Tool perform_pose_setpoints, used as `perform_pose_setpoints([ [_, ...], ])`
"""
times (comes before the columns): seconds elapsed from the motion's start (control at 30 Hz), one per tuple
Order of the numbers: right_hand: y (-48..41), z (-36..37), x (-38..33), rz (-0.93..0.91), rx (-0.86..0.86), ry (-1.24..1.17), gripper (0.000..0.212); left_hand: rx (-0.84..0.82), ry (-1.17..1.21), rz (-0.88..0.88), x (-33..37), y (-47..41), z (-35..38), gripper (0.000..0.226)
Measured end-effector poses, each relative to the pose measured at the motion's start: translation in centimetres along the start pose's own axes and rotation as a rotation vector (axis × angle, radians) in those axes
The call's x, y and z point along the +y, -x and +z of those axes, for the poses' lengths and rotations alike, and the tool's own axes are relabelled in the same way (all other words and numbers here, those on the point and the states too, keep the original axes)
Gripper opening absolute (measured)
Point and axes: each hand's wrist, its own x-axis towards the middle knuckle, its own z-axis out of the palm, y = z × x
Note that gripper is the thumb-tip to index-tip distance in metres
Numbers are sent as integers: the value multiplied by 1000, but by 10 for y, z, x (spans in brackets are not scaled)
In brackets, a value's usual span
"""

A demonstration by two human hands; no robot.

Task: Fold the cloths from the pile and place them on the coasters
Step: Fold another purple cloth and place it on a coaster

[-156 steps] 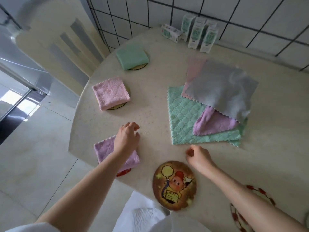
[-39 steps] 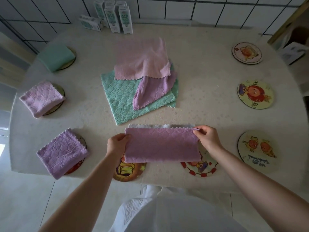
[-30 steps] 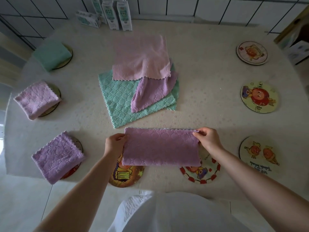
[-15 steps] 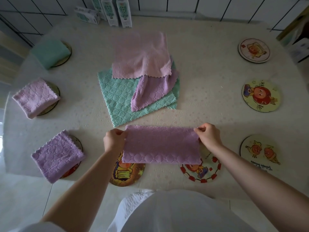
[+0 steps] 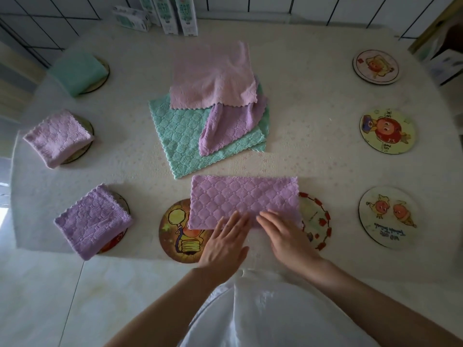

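A purple quilted cloth (image 5: 244,196), folded in half into a long strip, lies flat near the table's front edge, across two coasters: a brown cartoon coaster (image 5: 175,234) and a red-rimmed coaster (image 5: 318,221). My left hand (image 5: 225,241) and my right hand (image 5: 285,236) lie side by side with straight fingers, their tips resting on the strip's near edge. Behind it is the pile: a pink cloth (image 5: 213,76) and a purple cloth (image 5: 230,126) on a green cloth (image 5: 180,136).
Three folded cloths sit on coasters at the left: green (image 5: 77,71), pink (image 5: 56,137), purple (image 5: 92,221). Three bare picture coasters (image 5: 387,216) (image 5: 387,131) (image 5: 375,63) line the right side. Cartons (image 5: 185,13) stand at the back by the tiled wall.
My hands let go of the strip's two ends and came together at the middle of its near edge, fingers straight. The strip now lies flat on the table.
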Motion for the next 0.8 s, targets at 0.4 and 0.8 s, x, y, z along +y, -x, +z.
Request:
perform_pose_setpoints([
  [0.4,56,-11,38,29,-124,168,62,-31,-96,-236,-42,49,-3,62],
  [0.8,16,-25,34,-42,-216,388,58,-93,-95,-332,-47,60,-5,67],
])
